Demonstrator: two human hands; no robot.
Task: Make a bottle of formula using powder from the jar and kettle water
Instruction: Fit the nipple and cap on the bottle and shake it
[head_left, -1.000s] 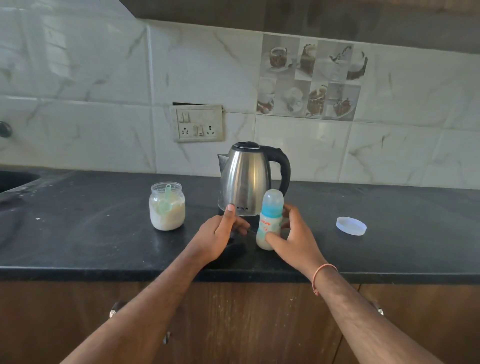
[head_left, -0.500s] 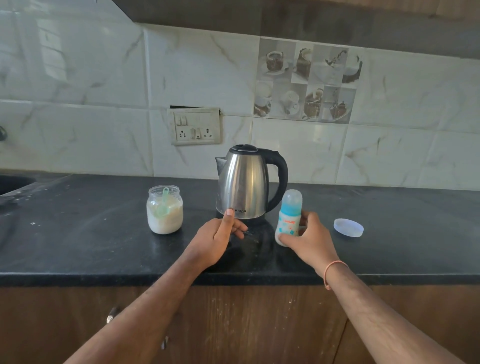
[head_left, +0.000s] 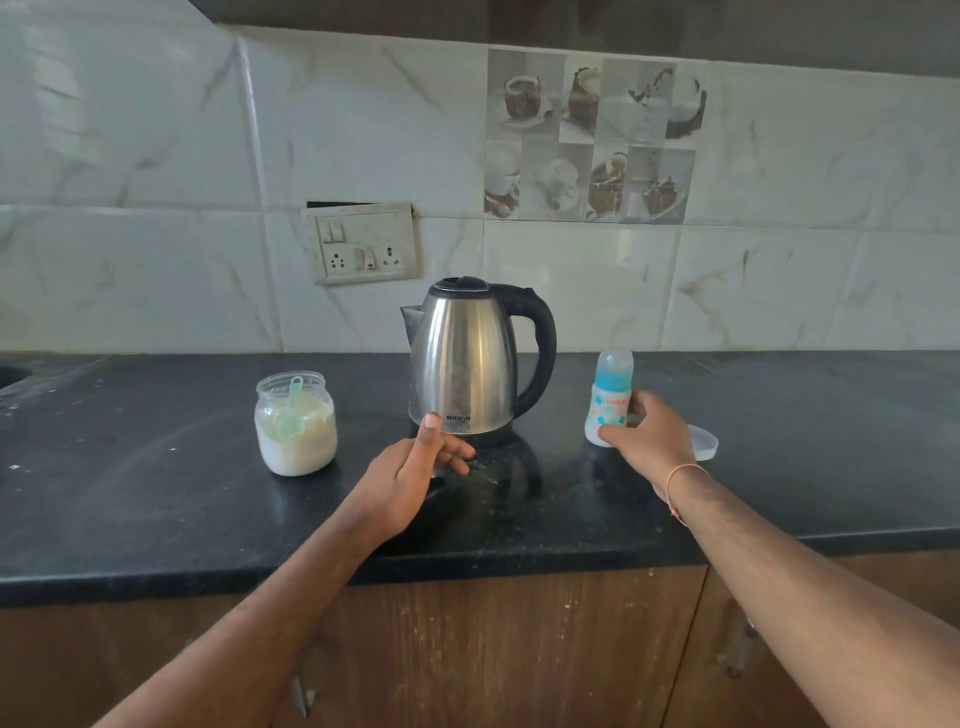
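Counter (head_left: 156, 499) carries everything, dark stone running the full width under your arms. Kettle (head_left: 467, 358) stands at mid-counter near the back edge, handle to the right, where it stood before. Jar (head_left: 296, 423) sits to its left, open, half full of white powder, with a green scoop (head_left: 291, 410) leaning inside; it has not moved either. Your right hand (head_left: 649, 441) grips the bottle (head_left: 609, 400), thumb across its front low down and fingers curled round its far side. Bottle stands upright on the counter, capped, now well right of the kettle; a second ago you had it in front of the kettle's base. Your left hand (head_left: 410, 478) stays in front of the kettle, thumb up, fingers loosely curled, holding nothing. Lid (head_left: 704, 441) lies just behind your right hand, partly hidden now.
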